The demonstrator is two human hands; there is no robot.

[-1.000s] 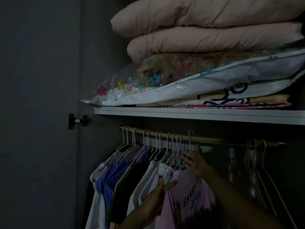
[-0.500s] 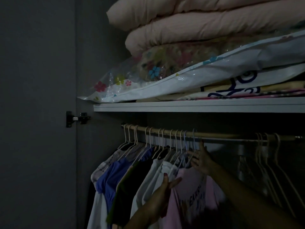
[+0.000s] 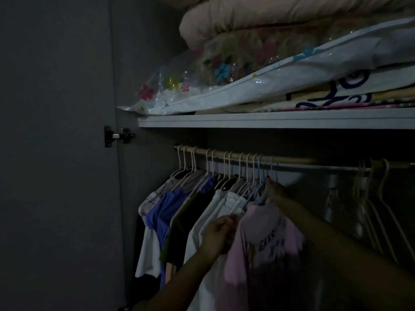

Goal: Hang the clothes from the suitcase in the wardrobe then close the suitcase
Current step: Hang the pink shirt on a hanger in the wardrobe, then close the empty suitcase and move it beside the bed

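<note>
The left hand (image 3: 219,235) is pinching the shoulder edge of the pink shirt (image 3: 262,248), fingers curled on the cloth. The right hand (image 3: 275,191) is reaching up to the hanger (image 3: 261,176) at the shirt's neck; whether its fingers are gripping the hook or only touching it, the dim light makes it impossible to tell. The shirt is hanging between the hands, its hook over the rod (image 3: 314,161) just above the right hand. Left of the hands, other clothes (image 3: 179,209) are crowding together; right of them, bare hangers (image 3: 370,187) are dangling. Judging from here, tugging the cloth could be pulling the shirt off its hanger, or nudging the hook off the rod.
</note>
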